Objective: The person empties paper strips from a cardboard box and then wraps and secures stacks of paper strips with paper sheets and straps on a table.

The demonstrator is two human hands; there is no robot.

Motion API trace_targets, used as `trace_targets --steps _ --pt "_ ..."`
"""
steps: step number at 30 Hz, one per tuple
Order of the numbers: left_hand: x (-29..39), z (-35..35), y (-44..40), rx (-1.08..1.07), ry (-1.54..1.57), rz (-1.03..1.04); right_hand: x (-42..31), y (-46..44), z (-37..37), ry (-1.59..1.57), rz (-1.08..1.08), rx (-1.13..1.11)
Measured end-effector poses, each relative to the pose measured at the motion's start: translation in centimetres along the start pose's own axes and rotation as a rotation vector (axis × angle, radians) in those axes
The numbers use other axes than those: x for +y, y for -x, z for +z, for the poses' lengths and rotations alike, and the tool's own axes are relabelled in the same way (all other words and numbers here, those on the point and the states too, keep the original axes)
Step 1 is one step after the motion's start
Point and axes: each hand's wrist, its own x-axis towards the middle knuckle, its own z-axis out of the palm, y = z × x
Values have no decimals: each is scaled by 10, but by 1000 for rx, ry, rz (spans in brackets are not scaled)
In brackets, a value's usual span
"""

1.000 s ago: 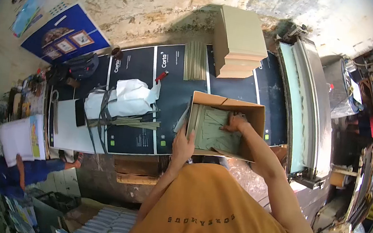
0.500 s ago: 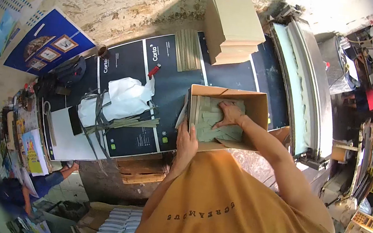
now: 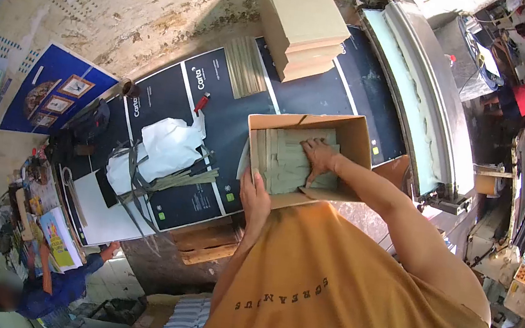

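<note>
The box (image 3: 354, 140) stands open at the near edge of the table (image 3: 229, 139), in front of the person. The strips (image 3: 277, 156) lie inside it, several lined up along the left wall and others overlapping across the floor. The right hand (image 3: 320, 157) is inside the box, fingers and thumb spread wide, palm down on the strips; no strip is seen held in it. Change noted: one second ago, the fingers of this hand were bunched together; they have since fanned out, and the strips beneath appear flatter. For the work in hand, this suggests contact by pressing or levelling rather than by picking up. The left hand (image 3: 254, 198) has stayed at the near left corner, fingers against the outer wall; whether it clamps the wall or only steadies it cannot be told. The camera view has tilted, so the apparent turn of the box is not proof of movement. The board stack (image 3: 303, 19) and strip bundle (image 3: 244, 67) stand behind, well apart from both hands.
</note>
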Motion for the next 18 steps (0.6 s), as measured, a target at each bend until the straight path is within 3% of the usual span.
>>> trace_targets --steps 2,7,13,18 --pt "6 2 0 7 35 -92 -11 10 11 37 22 41" --pt "7 5 1 44 18 -80 -50 25 32 201 173 247" --pt "3 2 2 27 0 -66 -33 12 15 -157 129 103" --pt "-7 8 -2 48 32 -33 -28 8 41 -175 157 148"
